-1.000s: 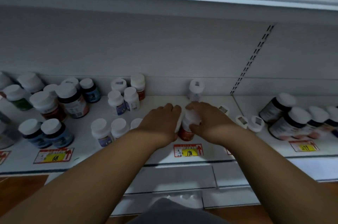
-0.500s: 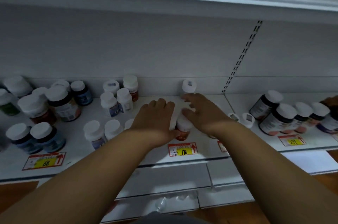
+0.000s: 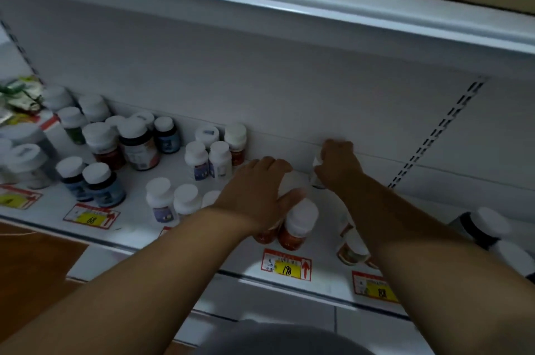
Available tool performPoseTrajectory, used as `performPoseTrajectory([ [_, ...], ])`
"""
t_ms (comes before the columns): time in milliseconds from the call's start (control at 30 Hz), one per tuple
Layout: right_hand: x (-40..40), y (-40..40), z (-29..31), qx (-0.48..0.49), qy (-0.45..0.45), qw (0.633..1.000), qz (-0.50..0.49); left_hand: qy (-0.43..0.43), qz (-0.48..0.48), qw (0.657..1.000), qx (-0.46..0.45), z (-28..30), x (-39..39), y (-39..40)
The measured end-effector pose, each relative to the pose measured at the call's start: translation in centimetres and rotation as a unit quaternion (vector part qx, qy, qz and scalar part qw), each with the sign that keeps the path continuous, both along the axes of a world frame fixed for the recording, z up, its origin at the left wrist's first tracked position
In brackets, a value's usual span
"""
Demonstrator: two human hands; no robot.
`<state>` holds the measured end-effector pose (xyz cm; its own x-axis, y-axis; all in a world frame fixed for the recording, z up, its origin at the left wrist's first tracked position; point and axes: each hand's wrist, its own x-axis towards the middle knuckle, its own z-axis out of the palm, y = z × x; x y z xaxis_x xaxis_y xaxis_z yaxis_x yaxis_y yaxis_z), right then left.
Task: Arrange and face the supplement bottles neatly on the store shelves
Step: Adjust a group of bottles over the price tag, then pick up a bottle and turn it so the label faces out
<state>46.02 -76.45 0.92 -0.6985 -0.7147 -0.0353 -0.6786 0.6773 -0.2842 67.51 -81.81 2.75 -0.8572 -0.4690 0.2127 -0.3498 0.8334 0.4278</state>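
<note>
- Orange-label bottle (image 3: 298,224) upright at shelf (image 3: 327,282) front, just behind the 198 tag (image 3: 286,267).
- L hand (image 3: 254,198) rests on neighbouring bottles, fingers spread flat.
- R hand (image 3: 338,163) at back wall, fingers curled round small bottle (image 3: 317,172).
- Step: pulling rear stock fwd. Next, prob.: set it in row, label out.

A white metal store shelf (image 3: 324,276) carries scattered white-capped supplement bottles (image 3: 139,146), mostly upright and clustered at its left and middle. Red-and-yellow paper price tags (image 3: 286,265) lie flat along its front edge, well apart.
</note>
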Motion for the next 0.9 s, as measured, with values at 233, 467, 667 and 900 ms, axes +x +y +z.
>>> performPoseTrajectory([
  [233,2.8,3.0,4.2,-0.276,-0.18,0.944,0.02,0.079,0.038,0.994,0.067,0.3,0.5,0.6],
  [467,10.1,6.4,8.3,-0.417,-0.306,0.855,0.042,0.104,-0.02,0.986,0.13,1.3,1.7,1.7],
  [667,15.2,8.7,8.2,-0.451,-0.363,0.815,0.008,0.132,-0.117,0.963,0.205,1.9,5.3,1.6],
  [900,19.7,14.9,8.4,-0.465,-0.266,0.841,-0.069,0.113,-0.233,0.937,0.234,2.0,6.3,4.9],
])
